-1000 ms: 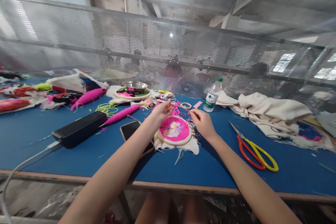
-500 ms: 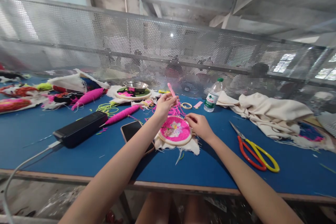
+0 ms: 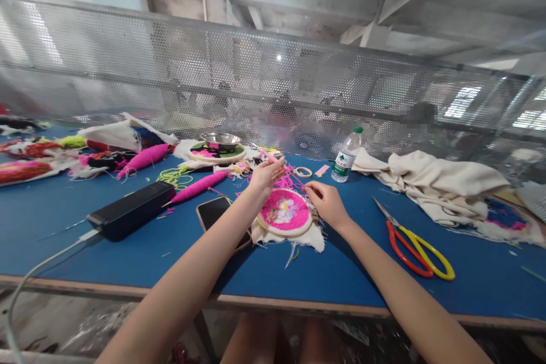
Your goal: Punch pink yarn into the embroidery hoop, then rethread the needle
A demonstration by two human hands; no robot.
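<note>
My left hand [image 3: 265, 173] is closed around a pink pen-shaped punch needle [image 3: 268, 154], which tilts up to the left above the hoop. Just right of the hoop, my right hand [image 3: 325, 200] is in a pinch, with what looks like a strand of pink yarn [image 3: 289, 180] at its fingertips. Between and below the hands lies a round embroidery hoop [image 3: 285, 234] with ragged white cloth. Its bright pink pile surrounds a pale flower with a yellow centre. My left forearm partly covers a phone [image 3: 213, 211].
A black power bank [image 3: 130, 210] with a cable and pink yarn bobbins [image 3: 198, 186] lie left. Red-and-yellow scissors [image 3: 413, 244] lie right, near a water bottle [image 3: 344, 158] and cream cloth [image 3: 443, 182]. Behind are a metal bowl [image 3: 220, 140] and perforated screen [image 3: 256, 68].
The punch needle in my left hand has tipped from nearly upright to leaning left, and the hand has turned and lowered slightly. My right hand has shifted slightly right, away from the hoop.
</note>
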